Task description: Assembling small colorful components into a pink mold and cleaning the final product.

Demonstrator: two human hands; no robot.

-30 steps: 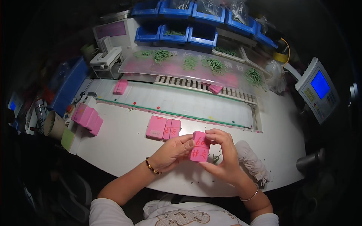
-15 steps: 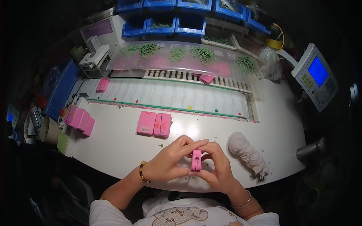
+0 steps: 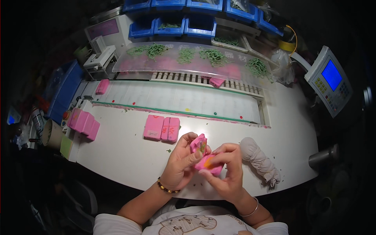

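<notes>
A pink rubber mold is parted into two pieces between my hands, above the front of the white table. My left hand (image 3: 178,166) grips the upper mold half (image 3: 198,141), its thumb across the lower end; something green shows on its inner face. In my right hand (image 3: 231,170) is the other mold half (image 3: 213,166), lower and tilted, with an orange patch on it. The two pieces touch or nearly touch; whether they still join at one edge is hidden by my fingers. Beyond my left hand lie two closed pink molds (image 3: 154,126) side by side.
A white cloth bundle (image 3: 258,160) lies right of my right hand. Behind runs a white conveyor (image 3: 172,98) carrying a pink mold (image 3: 102,86). Green wax-like clusters (image 3: 213,57) rest on a clear cover. Stacked pink molds (image 3: 83,123) stand left, a control panel (image 3: 331,78) right.
The mold was closed between both hands; now it is opened into two parts, one per hand. The conveyor's coloured dots and its pink mold have shifted left.
</notes>
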